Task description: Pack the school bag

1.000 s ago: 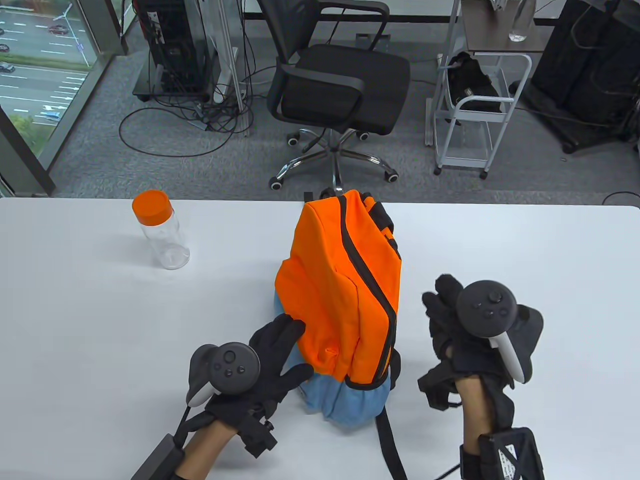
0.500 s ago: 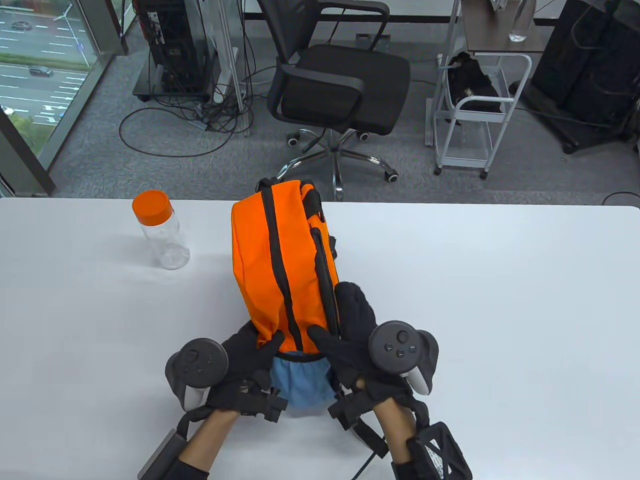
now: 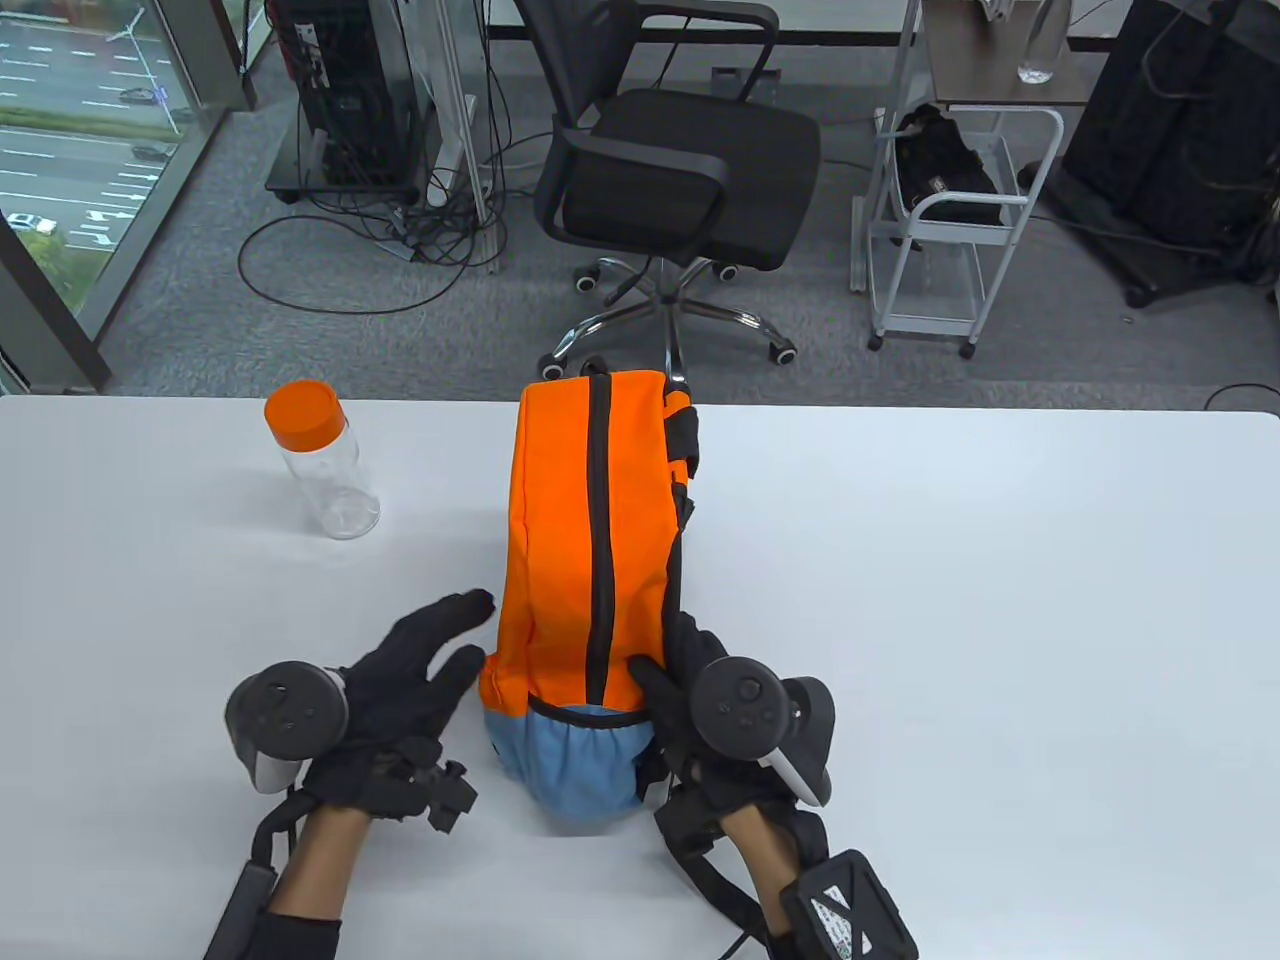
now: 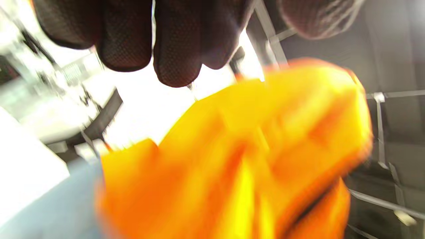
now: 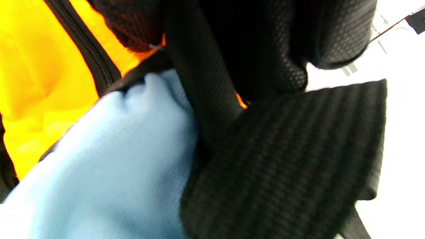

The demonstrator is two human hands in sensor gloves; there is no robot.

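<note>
Standing upright near the centre of the table view, on the white bench [image 3: 1000, 600]: an orange fabric school bag with black zipper lines and a light blue mesh pocket [image 3: 585, 560] at its lower end, the pocket facing the bottom edge of the frame. At the lower right side of the bag, the right hand in a black sensor glove [image 3: 690, 700], gripping the fabric with thumb on the orange front and fingers [image 5: 232, 49] wrapped around the side, close to a black woven strap [image 5: 285, 149]. At the lower left of the bag, the left hand in a black sensor glove [image 3: 400, 680], fingers [image 4: 176, 49] spread open and holding nothing, just beside the bag but seemingly apart from it. In the upper left part of the bench, well apart from the bag, a clear plastic bottle with an orange screw cap [image 3: 320, 460], upright and apparently not yet packed. Probably soft and light, this bag: thin cloth, folds visible, likely to sag or fall over without support. Best to hold at the stiffer seams along the zipper or at the strap, not at the loose mesh pocket. For the bottle, likely smooth and a little slippery, so a full grasp around the body below the cap.
</note>
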